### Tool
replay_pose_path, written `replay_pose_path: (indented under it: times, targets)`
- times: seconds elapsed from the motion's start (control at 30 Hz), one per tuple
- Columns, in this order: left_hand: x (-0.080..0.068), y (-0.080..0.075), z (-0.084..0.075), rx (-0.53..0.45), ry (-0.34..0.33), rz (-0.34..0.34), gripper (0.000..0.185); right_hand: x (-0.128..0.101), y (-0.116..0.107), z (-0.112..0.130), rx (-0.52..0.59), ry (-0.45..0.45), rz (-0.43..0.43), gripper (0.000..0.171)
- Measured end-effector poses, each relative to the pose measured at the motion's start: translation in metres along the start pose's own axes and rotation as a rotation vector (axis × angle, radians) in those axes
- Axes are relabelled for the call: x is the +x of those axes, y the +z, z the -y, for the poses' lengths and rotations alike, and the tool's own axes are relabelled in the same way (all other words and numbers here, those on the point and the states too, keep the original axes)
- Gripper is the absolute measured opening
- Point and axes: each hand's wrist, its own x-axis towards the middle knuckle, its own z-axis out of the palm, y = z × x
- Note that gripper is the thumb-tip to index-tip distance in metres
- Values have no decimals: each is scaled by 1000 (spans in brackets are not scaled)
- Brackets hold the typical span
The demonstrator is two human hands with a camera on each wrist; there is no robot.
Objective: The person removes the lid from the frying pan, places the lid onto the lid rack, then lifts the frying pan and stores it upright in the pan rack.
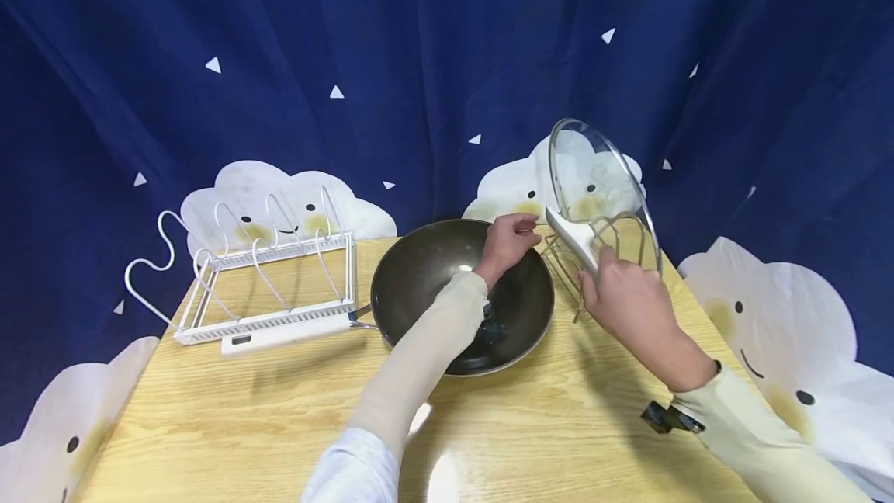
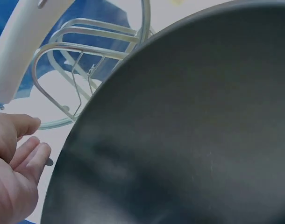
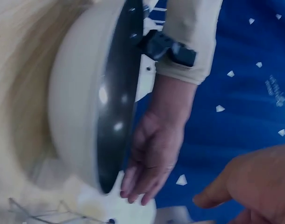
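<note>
A dark wok (image 1: 433, 278) with a cream outside (image 3: 72, 102) sits on the table, its white handle (image 1: 286, 334) pointing left. My left hand (image 1: 508, 245) is over the wok's right rim, its fingers loosely bent and holding nothing. In the left wrist view the left hand (image 2: 16, 163) shows beside the wok's edge. My right hand (image 1: 632, 305) grips the white handle (image 1: 574, 237) of a glass lid (image 1: 594, 169), which stands tilted up on edge. A wire rack (image 1: 569, 286) lies behind the lid handle, partly covered by the right hand.
To the left, a white dish rack (image 1: 272, 317) with curved dividers stands by the wok handle. The wooden table (image 1: 545, 433) runs back to a blue curtain (image 1: 447, 84) with white clouds. Wire loops of the smaller rack (image 2: 86, 49) come close to the wok's rim.
</note>
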Motion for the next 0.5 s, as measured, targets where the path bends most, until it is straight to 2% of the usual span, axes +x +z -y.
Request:
replay_pose_path:
  times: [0.17, 0.3, 0.5]
  targets:
    - [-9, -22, -5, 53, -4, -7, 38, 2, -19, 11, 18, -3, 5, 37]
    - [-19, -38, -13, 88, 29, -10, 39, 6, -32, 18, 34, -23, -6, 42]
    - [-38, -62, -28, 170, 75, 33, 41, 11, -39, 21, 100, -39, -46, 39]
